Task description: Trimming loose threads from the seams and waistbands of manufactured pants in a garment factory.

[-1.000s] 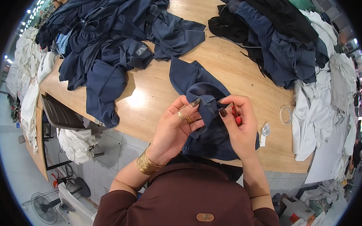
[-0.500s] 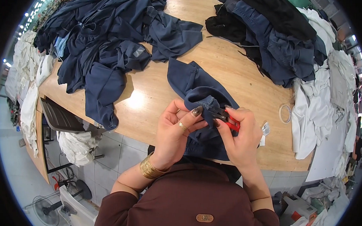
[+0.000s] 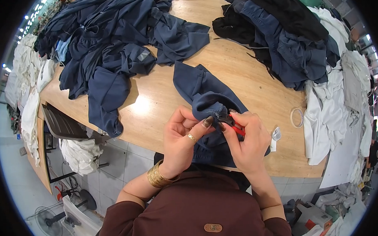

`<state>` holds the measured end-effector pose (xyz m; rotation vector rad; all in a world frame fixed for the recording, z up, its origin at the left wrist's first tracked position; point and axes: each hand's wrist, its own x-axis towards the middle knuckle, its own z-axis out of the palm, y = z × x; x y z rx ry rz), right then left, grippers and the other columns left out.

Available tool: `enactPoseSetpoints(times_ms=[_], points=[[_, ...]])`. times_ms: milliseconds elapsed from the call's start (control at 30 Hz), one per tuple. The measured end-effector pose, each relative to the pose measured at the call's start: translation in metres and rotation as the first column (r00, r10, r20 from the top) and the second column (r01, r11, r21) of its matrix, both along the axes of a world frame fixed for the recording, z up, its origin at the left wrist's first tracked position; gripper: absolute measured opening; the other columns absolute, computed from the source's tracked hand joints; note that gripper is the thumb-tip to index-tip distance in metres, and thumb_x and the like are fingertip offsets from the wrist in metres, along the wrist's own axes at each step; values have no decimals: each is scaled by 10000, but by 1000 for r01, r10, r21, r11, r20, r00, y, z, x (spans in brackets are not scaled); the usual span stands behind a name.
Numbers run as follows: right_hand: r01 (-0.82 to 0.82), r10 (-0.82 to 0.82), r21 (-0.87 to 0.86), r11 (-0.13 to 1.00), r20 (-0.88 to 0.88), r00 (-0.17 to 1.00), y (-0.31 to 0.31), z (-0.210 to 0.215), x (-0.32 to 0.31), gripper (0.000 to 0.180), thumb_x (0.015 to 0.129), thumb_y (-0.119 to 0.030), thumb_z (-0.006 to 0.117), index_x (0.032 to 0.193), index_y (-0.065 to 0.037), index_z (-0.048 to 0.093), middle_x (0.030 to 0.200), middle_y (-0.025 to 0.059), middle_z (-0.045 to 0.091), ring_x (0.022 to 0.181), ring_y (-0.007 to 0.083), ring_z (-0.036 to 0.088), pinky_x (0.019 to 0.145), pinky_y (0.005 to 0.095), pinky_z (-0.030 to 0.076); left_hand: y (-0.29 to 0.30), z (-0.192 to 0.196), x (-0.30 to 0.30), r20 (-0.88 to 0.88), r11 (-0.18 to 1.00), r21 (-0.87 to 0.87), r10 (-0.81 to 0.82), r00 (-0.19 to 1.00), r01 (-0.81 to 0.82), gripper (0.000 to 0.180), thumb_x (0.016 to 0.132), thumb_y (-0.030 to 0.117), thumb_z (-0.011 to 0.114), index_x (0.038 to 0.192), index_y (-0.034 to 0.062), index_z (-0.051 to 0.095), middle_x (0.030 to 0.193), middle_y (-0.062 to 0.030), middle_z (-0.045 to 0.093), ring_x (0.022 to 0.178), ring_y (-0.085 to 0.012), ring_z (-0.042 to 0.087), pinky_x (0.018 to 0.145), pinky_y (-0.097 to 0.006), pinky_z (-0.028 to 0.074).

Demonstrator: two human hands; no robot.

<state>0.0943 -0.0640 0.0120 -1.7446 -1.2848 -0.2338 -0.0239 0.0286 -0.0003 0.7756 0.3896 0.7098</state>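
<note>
A navy garment (image 3: 204, 82) lies over the near edge of the table, with one stitched end gathered up between my hands. My left hand (image 3: 182, 133) pinches that stitched edge between thumb and fingers. In my right hand (image 3: 248, 136) is a pair of thread snips (image 3: 239, 128) with red handles and dark blades. The blades meet the seam right beside my left thumb; their tips are partly hidden by cloth and fingers.
A heap of navy garments (image 3: 99, 50) covers the far left of the table (image 3: 155, 98). Black and navy clothes (image 3: 286, 39) are piled at the far right, near white cloth (image 3: 326, 125). A tape roll (image 3: 297, 118) and a small tagged item (image 3: 275, 133) lie right of my hands.
My right hand has shifted slightly left with the snips, bringing the blades closer to my left thumb. My left hand still grips the stitched edge.
</note>
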Motion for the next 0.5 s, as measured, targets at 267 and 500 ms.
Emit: enactPoseSetpoints(times_ms=[267,500], points=[[22,-24,-41,999,-48,999,-3,5,0,225,711,-72,727,871,-18,579,737,77,588,581,217,541,526,293,440,0,0,-1,0,999,39,12,1000,-12,125,859,-32,571,912,17,470,973,-110,629,910,-138,616,797,-294,534],[-126,120,12,992,-398,910,1,16,0,401,687,-38,740,1064,-63,605,801,54,611,630,159,581,555,240,467,2,-1,-3,-14,999,24,-26,1000,26,118,875,12,568,924,31,462,965,-105,636,881,-139,627,773,-286,535]])
